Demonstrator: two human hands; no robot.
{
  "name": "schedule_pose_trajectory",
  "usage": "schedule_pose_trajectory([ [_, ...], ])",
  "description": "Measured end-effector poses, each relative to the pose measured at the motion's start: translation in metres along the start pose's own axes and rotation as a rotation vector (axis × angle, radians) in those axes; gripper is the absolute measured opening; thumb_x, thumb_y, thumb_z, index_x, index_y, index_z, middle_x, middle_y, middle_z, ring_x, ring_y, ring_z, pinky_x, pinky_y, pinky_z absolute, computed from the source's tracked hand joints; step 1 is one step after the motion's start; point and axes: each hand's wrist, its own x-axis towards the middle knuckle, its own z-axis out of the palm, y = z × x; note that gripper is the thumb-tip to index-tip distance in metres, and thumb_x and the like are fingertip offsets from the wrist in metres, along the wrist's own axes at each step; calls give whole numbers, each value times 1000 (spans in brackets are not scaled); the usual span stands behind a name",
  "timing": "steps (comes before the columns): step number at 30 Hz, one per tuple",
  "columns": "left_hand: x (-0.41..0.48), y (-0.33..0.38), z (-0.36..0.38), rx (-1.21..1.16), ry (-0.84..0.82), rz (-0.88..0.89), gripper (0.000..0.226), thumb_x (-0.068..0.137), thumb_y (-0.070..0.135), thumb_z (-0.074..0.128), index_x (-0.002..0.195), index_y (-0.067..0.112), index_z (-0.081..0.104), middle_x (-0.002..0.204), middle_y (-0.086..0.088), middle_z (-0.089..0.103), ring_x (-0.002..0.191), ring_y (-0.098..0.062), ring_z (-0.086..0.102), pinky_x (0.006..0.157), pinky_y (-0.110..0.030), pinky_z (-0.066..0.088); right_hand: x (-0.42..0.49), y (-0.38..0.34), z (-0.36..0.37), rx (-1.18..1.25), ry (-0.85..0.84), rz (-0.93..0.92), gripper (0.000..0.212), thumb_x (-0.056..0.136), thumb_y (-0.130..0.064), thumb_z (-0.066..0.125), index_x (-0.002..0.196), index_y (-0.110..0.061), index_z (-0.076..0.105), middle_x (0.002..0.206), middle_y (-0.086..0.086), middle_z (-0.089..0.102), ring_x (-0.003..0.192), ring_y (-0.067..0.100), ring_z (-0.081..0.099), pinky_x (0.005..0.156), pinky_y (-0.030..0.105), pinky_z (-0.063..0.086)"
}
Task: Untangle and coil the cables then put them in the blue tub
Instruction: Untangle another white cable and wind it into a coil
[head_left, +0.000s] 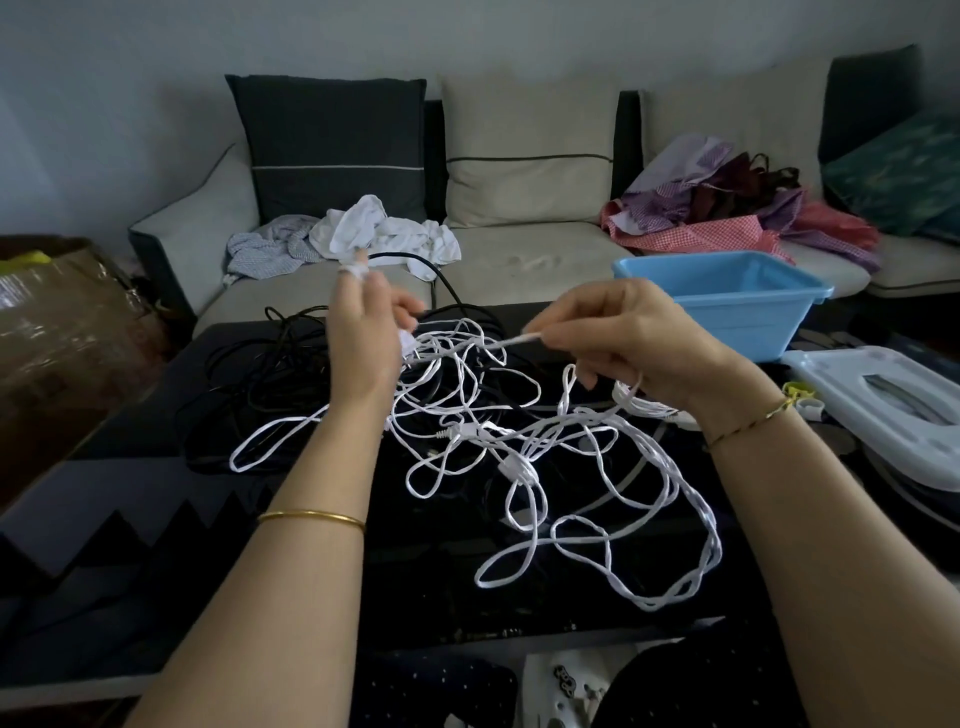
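2 hands work above a dark table (322, 582). The left hand (363, 332) curls its fingers round a white plug end, and the right hand (623, 338) pinches a taut stretch of white cable (488, 430) between thumb and forefinger. The rest of that cable sprawls in loose loops on the table, overlapping a black cable (452, 291) heaped at far left. The blue tub (727, 306) sits just behind the right hand, beside a pale plastic stool (883, 395). Clothes (384, 234) litter the sofa (519, 249) beyond.
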Motion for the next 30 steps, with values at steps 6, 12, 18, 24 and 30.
schedule_pose_trajectory([
  [6,-20,5,23,483,-574,-2,40,103,20,31,138,5,41,69,-6,60,56,-16,53,71,-39,56,4,1,-6,378,257,-158,19,80,8,58,88,-9,62,43,-5,43,31,6,32,46,24,48],
  [12,-31,17,30,296,-871,-313,34,105,27,34,122,3,51,53,-7,62,37,-14,41,43,-25,46,3,10,-15,546,477,-108,13,87,-3,61,84,-15,59,63,1,61,45,5,45,51,19,47],
  [18,-30,27,31,-164,-1061,-550,61,103,42,18,119,-5,55,43,-3,48,31,-4,28,33,-16,30,9,25,-17,602,676,-15,13,86,-4,65,79,-12,58,63,4,65,43,4,48,47,18,46],
  [24,-23,34,25,-597,-1201,-657,46,98,26,29,119,-8,51,39,5,42,31,0,26,28,-11,26,10,33,-13,435,611,177,14,84,-3,67,77,-9,57,65,7,59,41,6,44,41,17,42],
  [30,0,21,15,-1244,-1119,-803,46,101,17,28,123,-18,48,51,-13,57,40,-10,33,37,-24,39,15,38,-5,236,350,336,15,84,-15,69,79,-10,55,75,6,51,47,5,37,34,11,25],
])
